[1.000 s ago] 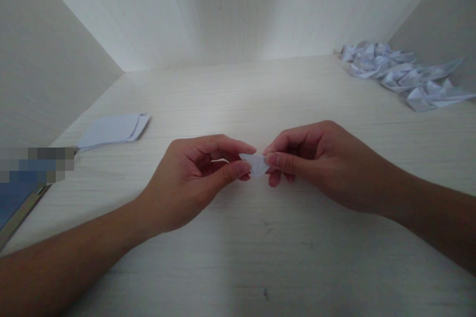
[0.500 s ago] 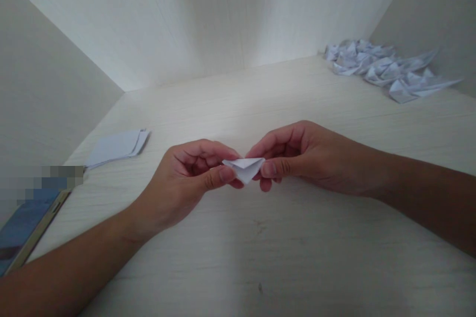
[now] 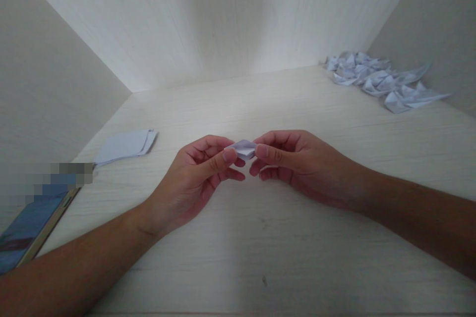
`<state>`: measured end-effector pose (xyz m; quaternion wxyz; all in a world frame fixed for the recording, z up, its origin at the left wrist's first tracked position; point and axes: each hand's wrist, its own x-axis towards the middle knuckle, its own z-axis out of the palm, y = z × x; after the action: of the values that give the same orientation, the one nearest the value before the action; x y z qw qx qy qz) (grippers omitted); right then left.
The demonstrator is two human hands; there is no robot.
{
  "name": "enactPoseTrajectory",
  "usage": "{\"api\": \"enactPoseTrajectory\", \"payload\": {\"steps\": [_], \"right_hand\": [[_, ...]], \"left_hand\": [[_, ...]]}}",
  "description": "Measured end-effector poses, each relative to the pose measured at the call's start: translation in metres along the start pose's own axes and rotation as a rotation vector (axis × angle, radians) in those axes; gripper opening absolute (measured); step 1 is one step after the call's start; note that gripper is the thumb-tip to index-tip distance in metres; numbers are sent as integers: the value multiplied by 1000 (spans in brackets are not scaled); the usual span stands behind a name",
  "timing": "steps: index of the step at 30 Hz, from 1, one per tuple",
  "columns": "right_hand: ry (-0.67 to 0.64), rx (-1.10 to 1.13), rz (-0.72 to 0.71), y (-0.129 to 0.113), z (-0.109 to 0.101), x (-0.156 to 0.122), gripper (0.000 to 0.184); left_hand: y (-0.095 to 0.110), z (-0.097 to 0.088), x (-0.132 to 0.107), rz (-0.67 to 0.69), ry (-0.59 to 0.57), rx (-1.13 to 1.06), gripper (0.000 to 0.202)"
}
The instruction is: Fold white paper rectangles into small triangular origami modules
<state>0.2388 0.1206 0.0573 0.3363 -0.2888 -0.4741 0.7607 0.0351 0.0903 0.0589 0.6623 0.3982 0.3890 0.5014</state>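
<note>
A small piece of folded white paper [image 3: 245, 149] is pinched between both hands, a little above the pale wooden surface at the middle of the view. My left hand [image 3: 203, 171] grips its left end between thumb and index finger, with the other fingers loosely curled below. On the opposite side, my right hand [image 3: 297, 158] pinches the right end, thumb in front. The paper shows an opening between its layers facing me. Parts of its ends are hidden under my fingertips.
Several folded white paper boats [image 3: 383, 79] lie heaped at the back right, against the side wall. Flat white paper sheets [image 3: 124, 144] are stacked on the left. A phone-like device [image 3: 37, 223], partly pixelated, lies at the left edge. Pale panels [image 3: 230, 20] enclose the back and sides.
Both hands have lifted the folded paper slightly, and it has gone from a downward-pointing triangle to a flatter, opened shape. The lower fingers have loosened. The view has shifted a little.
</note>
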Motion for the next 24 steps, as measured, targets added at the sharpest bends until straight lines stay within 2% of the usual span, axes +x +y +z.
{"api": "enactPoseTrajectory", "payload": {"steps": [11, 19, 24], "right_hand": [[36, 99, 41, -1, 9, -4, 15], [-26, 166, 81, 0, 12, -6, 10], [5, 186, 63, -1, 17, -7, 14]], "left_hand": [[1, 2, 0, 27, -24, -109, 16], [3, 1, -4, -23, -70, -147, 25], [5, 3, -5, -11, -44, -154, 20]]}}
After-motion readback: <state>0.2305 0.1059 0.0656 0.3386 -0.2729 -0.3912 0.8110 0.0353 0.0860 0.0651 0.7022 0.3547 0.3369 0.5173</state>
